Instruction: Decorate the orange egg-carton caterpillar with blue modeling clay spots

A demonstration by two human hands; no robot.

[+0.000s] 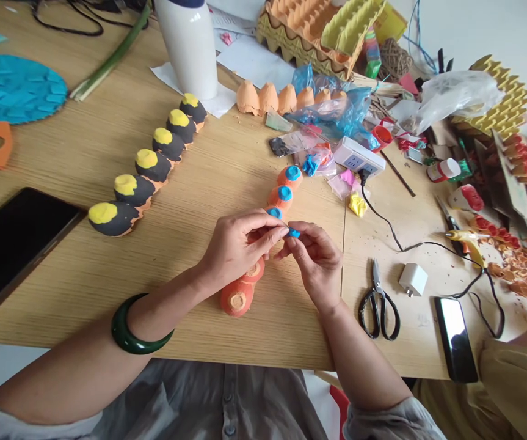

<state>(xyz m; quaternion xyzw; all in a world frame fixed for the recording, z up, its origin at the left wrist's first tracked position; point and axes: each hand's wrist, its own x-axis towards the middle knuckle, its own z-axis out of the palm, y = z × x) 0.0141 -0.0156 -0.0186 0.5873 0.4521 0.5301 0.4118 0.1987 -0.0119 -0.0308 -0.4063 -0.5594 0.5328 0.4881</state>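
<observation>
My left hand (240, 244) and my right hand (320, 263) meet over the table, thumbs and fingertips pinched on a small lump of blue modelling clay (294, 233). Beneath them runs a strip of orange-red egg carton cups (236, 299), its middle hidden by my left hand. Blue clay caps (284, 194) top the cups at the far end, while the nearest cups show bare tan tops. To the left stands another strip of egg carton cups (160, 146), black with yellow tops. A plain orange strip of cups (267, 99) lies farther back.
Scissors (377, 302), a white charger (413, 279) and a phone (456, 339) lie right. A power strip (359, 156) trails a black cord. A white bottle (190, 49) stands behind; a dark tablet (20, 244) lies left. Another person's sleeve (496, 385) is at lower right.
</observation>
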